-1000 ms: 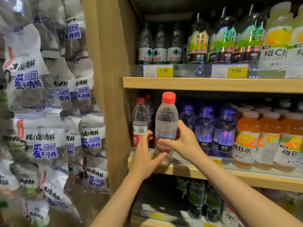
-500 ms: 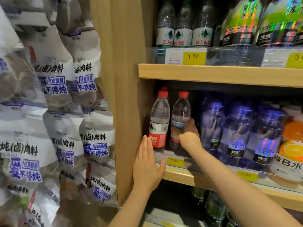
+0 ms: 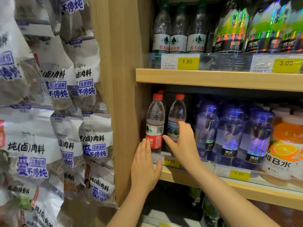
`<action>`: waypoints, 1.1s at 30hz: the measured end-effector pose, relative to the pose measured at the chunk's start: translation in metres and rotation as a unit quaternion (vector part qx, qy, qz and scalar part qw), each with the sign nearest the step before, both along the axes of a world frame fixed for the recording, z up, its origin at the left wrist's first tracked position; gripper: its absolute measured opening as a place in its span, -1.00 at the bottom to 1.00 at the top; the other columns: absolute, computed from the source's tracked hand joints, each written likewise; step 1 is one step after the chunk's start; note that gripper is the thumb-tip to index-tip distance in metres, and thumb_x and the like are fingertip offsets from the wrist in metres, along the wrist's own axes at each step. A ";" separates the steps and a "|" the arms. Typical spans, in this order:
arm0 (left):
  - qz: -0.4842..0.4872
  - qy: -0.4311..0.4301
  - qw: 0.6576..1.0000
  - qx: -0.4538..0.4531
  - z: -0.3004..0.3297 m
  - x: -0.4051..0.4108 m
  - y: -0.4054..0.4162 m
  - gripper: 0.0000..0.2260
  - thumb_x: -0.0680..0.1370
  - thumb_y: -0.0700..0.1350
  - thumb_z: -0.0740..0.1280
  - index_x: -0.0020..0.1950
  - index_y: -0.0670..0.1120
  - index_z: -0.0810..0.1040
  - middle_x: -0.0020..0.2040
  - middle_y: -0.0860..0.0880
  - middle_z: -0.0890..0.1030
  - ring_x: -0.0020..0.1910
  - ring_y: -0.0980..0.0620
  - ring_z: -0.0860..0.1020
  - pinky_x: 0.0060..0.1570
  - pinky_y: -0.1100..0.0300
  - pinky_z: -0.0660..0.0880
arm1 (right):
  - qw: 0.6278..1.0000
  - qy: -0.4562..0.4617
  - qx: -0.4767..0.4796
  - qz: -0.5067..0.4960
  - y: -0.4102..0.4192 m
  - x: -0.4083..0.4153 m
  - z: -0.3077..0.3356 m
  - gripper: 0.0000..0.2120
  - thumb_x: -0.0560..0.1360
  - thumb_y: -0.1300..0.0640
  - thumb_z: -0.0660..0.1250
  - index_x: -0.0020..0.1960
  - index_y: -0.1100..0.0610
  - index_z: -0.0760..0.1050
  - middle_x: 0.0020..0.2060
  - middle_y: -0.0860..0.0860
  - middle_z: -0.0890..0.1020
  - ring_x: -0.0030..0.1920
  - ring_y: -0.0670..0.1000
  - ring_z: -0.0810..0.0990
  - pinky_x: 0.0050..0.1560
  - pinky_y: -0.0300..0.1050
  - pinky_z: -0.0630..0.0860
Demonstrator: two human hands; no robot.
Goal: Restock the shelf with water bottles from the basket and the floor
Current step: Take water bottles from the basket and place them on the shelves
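Two red-capped water bottles stand upright at the left end of the middle wooden shelf [image 3: 246, 190]. The left bottle [image 3: 155, 123] has a red and white label; the right bottle [image 3: 176, 115] stands just beside it. More red caps show behind them. My right hand [image 3: 182, 143] is in front of the right bottle with its fingers spread and relaxed, off the bottle. My left hand [image 3: 144, 167] lies flat against the shelf's front edge, fingertips touching the base of the left bottle.
Blue soda water bottles [image 3: 229, 133] and orange vitamin drinks [image 3: 285, 145] fill the shelf to the right. Green-capped water bottles [image 3: 178, 28] stand on the upper shelf. A wooden side panel [image 3: 121, 95] and hanging seasoning packets [image 3: 49, 112] are on the left.
My right hand carried the bottle onto the shelf beside the first one, then let go and drew back. My left hand stayed at the shelf edge. The view moved closer.
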State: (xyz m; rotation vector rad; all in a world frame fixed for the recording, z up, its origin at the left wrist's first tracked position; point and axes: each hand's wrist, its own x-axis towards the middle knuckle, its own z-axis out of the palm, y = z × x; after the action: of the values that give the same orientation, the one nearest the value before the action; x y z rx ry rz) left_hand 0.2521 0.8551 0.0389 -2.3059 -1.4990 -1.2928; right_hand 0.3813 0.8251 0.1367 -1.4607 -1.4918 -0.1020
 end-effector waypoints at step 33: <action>0.000 0.007 1.000 -0.005 0.002 -0.002 -0.001 -0.34 0.47 0.14 0.07 0.51 -0.10 0.02 0.48 -0.10 0.28 0.43 -0.05 0.28 0.35 0.11 0.14 | 0.983 -0.005 -0.137 -0.121 0.025 0.008 0.000 -0.21 0.38 -0.04 0.44 0.44 0.17 0.12 0.30 0.20 0.34 0.21 0.16 0.46 0.13 -0.03 0.46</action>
State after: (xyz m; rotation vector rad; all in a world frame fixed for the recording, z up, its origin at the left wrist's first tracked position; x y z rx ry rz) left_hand 0.2504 0.8536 0.0407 -2.3163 -1.5040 -1.2704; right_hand 0.3889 0.8497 0.1363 -1.8637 -1.3703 -0.0515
